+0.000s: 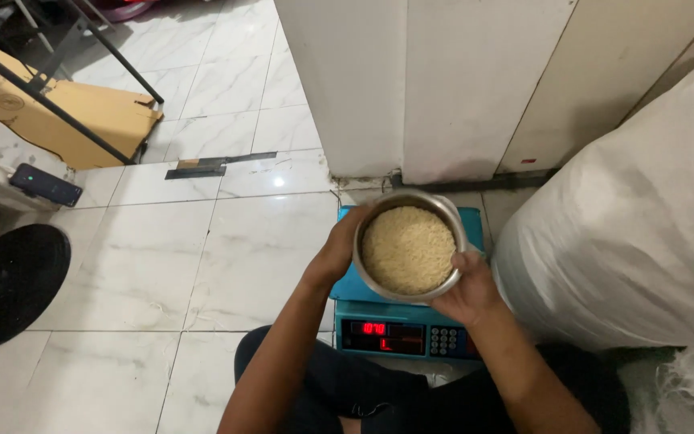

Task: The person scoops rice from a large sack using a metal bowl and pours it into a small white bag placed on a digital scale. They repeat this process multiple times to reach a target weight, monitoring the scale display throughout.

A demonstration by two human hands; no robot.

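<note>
Round steel bowl of pale rice (pixel 408 247) over blue digital scale (pixel 399 321).
I see left hand (pixel 339 249) and right hand (pixel 463 289) both gripping its rim.

One steel bowl (pixel 409 246) of rice, held by two hands, left (pixel 339 249) and right (pixel 466 291). One blue scale (pixel 399 325), one white sack (pixel 628 233), one cardboard sheet (pixel 66 108), one phone (pixel 45 185), one black fan (pixel 8 283).

Silver bowl (pixel 408 246) of pale beige grain (pixel 408 249), teal scale (pixel 399 309) (red digits), white marbled floor tiles (pixel 251 257).
</note>
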